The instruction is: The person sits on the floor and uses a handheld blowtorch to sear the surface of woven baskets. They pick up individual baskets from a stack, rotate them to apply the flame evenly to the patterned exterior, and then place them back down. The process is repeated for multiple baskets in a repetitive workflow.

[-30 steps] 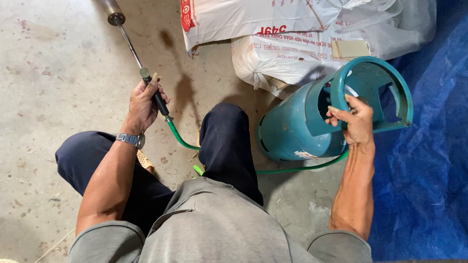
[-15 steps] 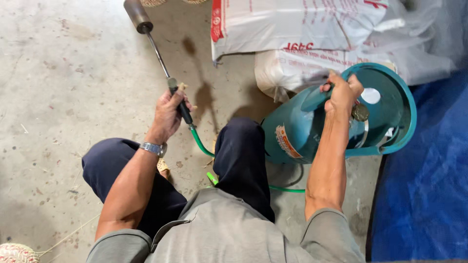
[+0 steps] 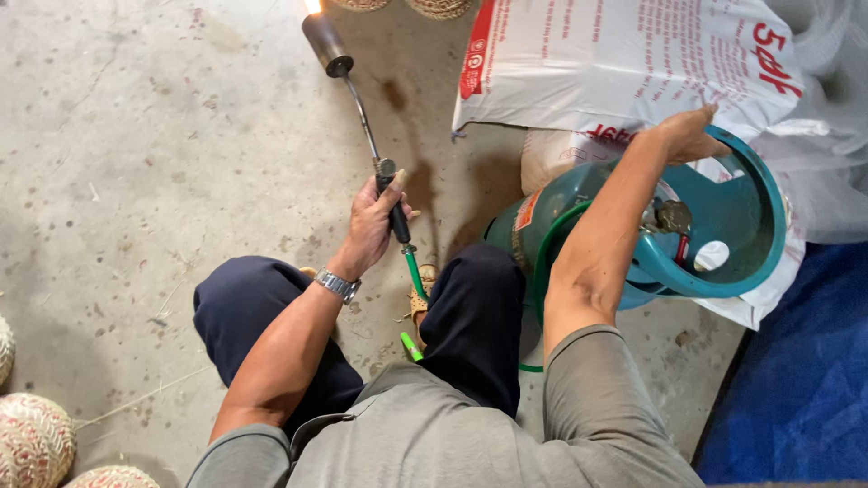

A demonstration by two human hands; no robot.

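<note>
The long metal gas torch with its black grip point(image 3: 371, 154) is pointed away across the concrete floor point(image 3: 136, 136), a small flame just showing at its steel nozzle at the top edge of the view. The left hand point(image 3: 372, 224) has its fingers wrapped fully round the black grip, closed tight. A thin green rubber hose point(image 3: 414, 276) runs down from the grip, between the knees, toward the teal steel gas cylinder point(image 3: 542, 235), which lies tilted on the floor just beside the right knee. The right hand point(image 3: 689, 134) rests on the far rim of the cylinder's teal collar; whether its fingers curl round the rim I cannot tell from here.

To do this well, I'd judge: keep the nozzle aimed clear of the white printed woven sack point(image 3: 624, 68) close behind, steady the cylinder firmly, and leave slack in the hose.

Against half a second ago, the right hand has moved from the valve area to the collar's far edge, and the flame now shows.
</note>
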